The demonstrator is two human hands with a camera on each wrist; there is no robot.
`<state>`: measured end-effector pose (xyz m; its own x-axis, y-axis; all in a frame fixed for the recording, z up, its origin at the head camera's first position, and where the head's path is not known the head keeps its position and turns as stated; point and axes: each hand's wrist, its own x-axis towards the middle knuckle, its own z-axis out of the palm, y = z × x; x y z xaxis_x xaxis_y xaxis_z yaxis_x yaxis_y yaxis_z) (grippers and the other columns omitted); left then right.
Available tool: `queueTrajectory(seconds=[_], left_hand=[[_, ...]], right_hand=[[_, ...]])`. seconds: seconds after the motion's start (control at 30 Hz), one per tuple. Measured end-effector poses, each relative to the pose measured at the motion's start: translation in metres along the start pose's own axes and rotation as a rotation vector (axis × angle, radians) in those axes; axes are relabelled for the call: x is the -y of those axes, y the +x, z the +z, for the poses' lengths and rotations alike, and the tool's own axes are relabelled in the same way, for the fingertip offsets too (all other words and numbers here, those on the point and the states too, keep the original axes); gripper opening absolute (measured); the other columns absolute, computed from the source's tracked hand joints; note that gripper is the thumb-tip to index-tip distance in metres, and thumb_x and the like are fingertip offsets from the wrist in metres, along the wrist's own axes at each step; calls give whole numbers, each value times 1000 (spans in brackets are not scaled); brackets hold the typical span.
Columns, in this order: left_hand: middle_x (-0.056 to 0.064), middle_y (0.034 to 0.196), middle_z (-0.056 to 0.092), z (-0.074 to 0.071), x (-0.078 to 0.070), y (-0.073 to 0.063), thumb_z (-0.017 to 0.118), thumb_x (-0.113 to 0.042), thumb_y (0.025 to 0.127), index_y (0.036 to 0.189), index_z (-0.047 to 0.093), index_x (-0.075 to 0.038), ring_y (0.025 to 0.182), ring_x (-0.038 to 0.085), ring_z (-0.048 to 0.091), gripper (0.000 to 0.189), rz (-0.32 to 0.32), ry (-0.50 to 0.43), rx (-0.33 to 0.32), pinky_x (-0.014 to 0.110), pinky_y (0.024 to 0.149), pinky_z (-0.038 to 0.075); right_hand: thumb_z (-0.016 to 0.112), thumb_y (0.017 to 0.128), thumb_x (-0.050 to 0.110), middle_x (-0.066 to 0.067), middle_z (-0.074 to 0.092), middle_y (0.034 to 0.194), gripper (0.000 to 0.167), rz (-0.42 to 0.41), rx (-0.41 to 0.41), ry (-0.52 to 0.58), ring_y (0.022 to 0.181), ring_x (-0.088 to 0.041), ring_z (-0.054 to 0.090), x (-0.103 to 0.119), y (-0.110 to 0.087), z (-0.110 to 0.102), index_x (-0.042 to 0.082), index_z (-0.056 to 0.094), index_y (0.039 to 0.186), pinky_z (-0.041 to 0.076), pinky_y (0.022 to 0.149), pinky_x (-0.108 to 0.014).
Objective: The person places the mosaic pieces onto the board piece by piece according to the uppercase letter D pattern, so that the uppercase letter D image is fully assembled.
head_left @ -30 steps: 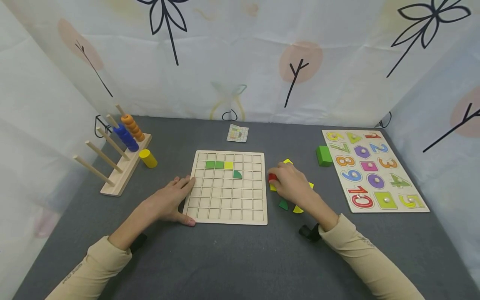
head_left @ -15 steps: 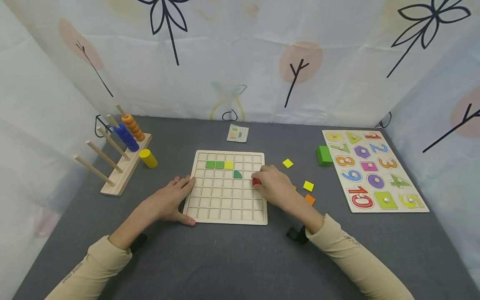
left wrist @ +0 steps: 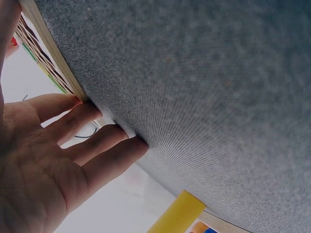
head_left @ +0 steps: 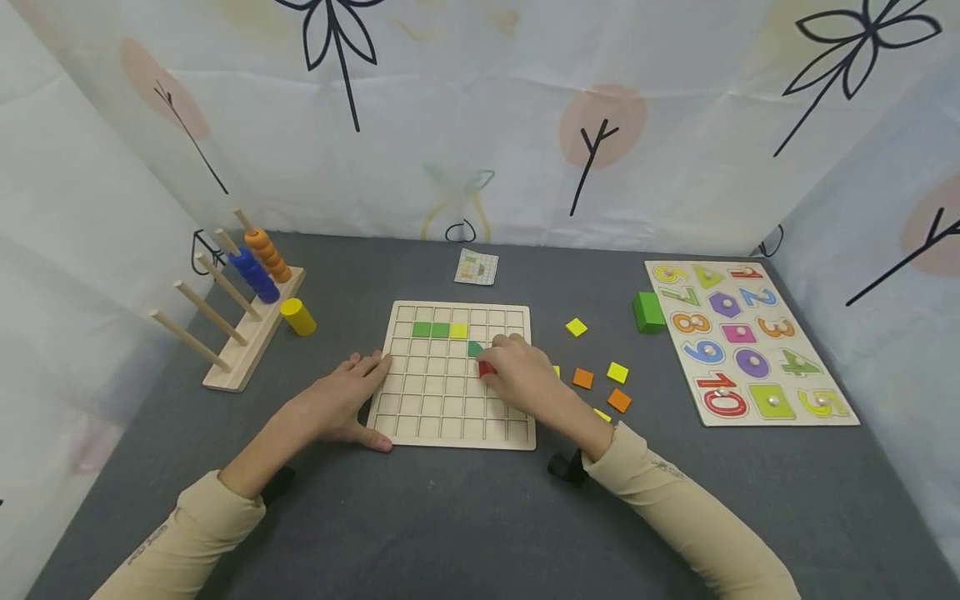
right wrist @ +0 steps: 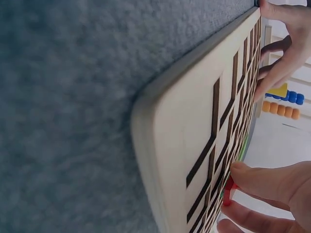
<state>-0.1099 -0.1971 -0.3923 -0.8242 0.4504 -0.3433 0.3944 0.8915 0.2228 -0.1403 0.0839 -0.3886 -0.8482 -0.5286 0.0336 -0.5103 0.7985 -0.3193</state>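
A wooden grid board [head_left: 420, 425] lies flat on the grey table. Along its left edge rests my left hand [head_left: 337, 404], thumb and fingers spread and fairly straight; the left wrist view shows the fingertips at the board's side [left wrist: 58, 53]. My right hand [head_left: 525, 379] is over the board's right half, pinching a small red tile [head_left: 486, 368] between thumb and finger, as the right wrist view also shows. Just above that tile sits a green quarter-round tile [head_left: 475, 349]. Two green square tiles [head_left: 431, 330] and a yellow one [head_left: 458, 332] stand in a row in upper cells.
Right of the board lie loose yellow tiles [head_left: 618, 372] and orange tiles [head_left: 583, 378], some partly hidden by my right arm. Farther right are a green block [head_left: 648, 312] and a number puzzle [head_left: 750, 350]. A peg stacker [head_left: 255, 333], yellow cylinder [head_left: 297, 317] and pattern card [head_left: 476, 267] surround the board.
My right hand has carried the red tile leftward from the loose pile onto the board, beside the green quarter-round. Tiles it covered now show. The left hand has stayed put.
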Motion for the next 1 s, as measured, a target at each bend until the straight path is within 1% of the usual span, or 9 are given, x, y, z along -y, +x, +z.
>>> queueTrajectory(seconds=[0.1, 0.37, 0.53, 0.77, 1.0], left_hand=[[34, 163, 29, 0, 0, 0, 85, -64, 70, 158, 27, 7, 146, 60, 31, 127, 6, 5, -3, 69, 113, 38], [34, 163, 29, 0, 1, -1, 84, -64, 71, 159, 26, 7, 146, 61, 31, 127, 9, 2, -3, 68, 114, 37], [34, 163, 28, 1, 1, -1, 86, -63, 70, 159, 26, 7, 146, 61, 30, 127, 7, -11, -8, 68, 115, 36], [34, 163, 28, 1, 0, 0, 87, -61, 70, 158, 26, 7, 146, 61, 30, 127, 9, -14, -17, 68, 115, 35], [34, 163, 28, 1, 0, 0, 86, -63, 70, 159, 25, 7, 146, 61, 30, 128, 5, -5, -10, 68, 116, 35]], right_hand=[[74, 91, 4, -9, 65, 86, 10, -3, 5, 11, 76, -21, 52, 1, 5, 2, 8, 78, 98, 43, 56, -29], [72, 93, 6, -10, 67, 92, 8, -10, 19, -13, 78, -23, 55, 6, 12, 7, 10, 78, 94, 51, 62, -34], [72, 92, 6, -9, 68, 95, 9, -3, 19, -18, 80, -22, 56, 8, 13, 8, 10, 78, 97, 52, 62, -34], [72, 92, 5, -9, 67, 95, 9, 9, 22, -24, 81, -23, 58, 8, 13, 8, 11, 78, 97, 52, 61, -34], [71, 91, 1, -10, 69, 93, 12, -4, 18, -10, 80, -25, 60, 8, 12, 8, 9, 79, 97, 53, 62, -35]])
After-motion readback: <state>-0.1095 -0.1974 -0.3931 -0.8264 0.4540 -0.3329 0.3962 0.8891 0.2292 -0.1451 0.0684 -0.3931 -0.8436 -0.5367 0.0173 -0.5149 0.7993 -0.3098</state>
